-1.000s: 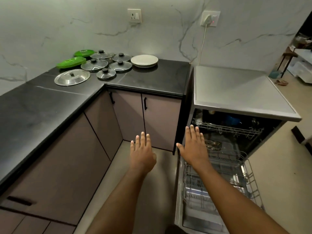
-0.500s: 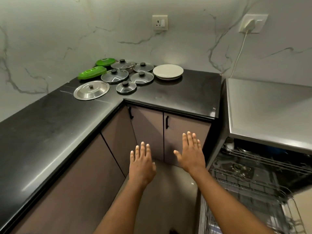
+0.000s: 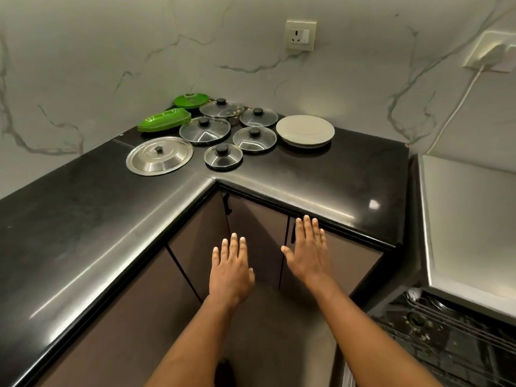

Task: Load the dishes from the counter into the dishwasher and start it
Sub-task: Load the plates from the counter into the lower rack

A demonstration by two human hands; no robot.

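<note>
In the far corner of the black L-shaped counter lie a steel lid, several glass lids with black knobs, green plates and a stack of white plates. My left hand and my right hand hover palm-down with straight fingers in front of the cabinets, below the counter's edge, holding nothing. The dishwasher stands at the right, its wire rack showing under its steel top.
Brown cabinet doors with black handles run under the counter. A wall socket sits above the dishes. A second socket with a plugged white cable is at the upper right.
The view has swung left and closer to the counter corner; the dishwasher has slid to the right edge. Both hands stay flat and empty, now nearer the counter's edge.
</note>
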